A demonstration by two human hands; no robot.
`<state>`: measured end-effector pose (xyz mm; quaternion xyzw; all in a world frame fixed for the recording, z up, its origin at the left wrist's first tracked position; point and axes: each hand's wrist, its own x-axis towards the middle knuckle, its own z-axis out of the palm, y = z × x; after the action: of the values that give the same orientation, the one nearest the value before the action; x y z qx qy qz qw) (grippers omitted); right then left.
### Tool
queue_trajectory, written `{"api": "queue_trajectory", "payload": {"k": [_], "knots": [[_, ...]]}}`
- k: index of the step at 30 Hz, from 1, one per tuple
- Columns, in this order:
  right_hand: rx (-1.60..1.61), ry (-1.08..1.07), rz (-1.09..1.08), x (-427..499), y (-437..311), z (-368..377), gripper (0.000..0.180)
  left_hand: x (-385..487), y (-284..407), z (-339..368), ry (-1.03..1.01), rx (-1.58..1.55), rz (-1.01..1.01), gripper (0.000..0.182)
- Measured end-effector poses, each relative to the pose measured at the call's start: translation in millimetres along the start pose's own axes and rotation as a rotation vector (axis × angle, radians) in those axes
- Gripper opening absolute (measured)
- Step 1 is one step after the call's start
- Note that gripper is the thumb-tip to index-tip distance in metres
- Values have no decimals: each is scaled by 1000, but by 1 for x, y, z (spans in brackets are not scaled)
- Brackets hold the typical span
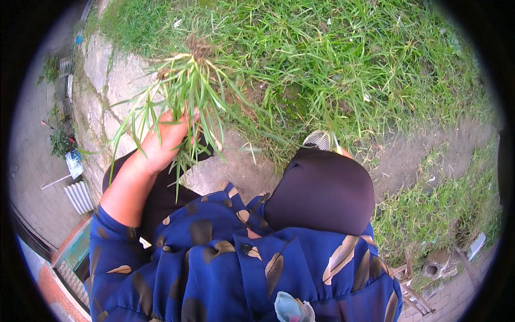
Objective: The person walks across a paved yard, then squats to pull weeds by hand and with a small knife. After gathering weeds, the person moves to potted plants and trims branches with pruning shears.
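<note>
My left hand (171, 135) is closed around a clump of uprooted grass (197, 84), raised in front of my left knee. Its brown roots, with soil clinging to them, point away from me, and long green blades hang over my fingers and wrist. Of my right hand (345, 152) only a sliver shows beyond my right knee; the rest is hidden. Beside that sliver is a thin pale strip (336, 141), too small to identify. Growing grass (305, 80) spreads in front of both knees, with a few cut or loose blades on the bare ground (241, 161).
A cracked concrete strip (124, 76) runs along the left of the grass, beside brick paving (32, 153). Potted plants (60, 143) and a corrugated sheet (78, 197) stand at far left. A wooden frame (410, 290) and a hollow block (438, 265) lie at lower right.
</note>
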<state>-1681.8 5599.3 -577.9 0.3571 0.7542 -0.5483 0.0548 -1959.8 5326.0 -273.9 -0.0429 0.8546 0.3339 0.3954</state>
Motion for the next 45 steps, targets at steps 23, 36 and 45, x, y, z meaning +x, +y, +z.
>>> {"api": "queue_trajectory", "payload": {"k": [23,36,45], "knots": [[56,62,-122,39,25,44,35,3,-39,-18,3,569,453,38],[-51,198,-219,30,49,50,36,2,-27,-13,-39,685,565,27],[99,111,-253,29,5,30,32,4,-47,-20,-54,802,500,31]]}}
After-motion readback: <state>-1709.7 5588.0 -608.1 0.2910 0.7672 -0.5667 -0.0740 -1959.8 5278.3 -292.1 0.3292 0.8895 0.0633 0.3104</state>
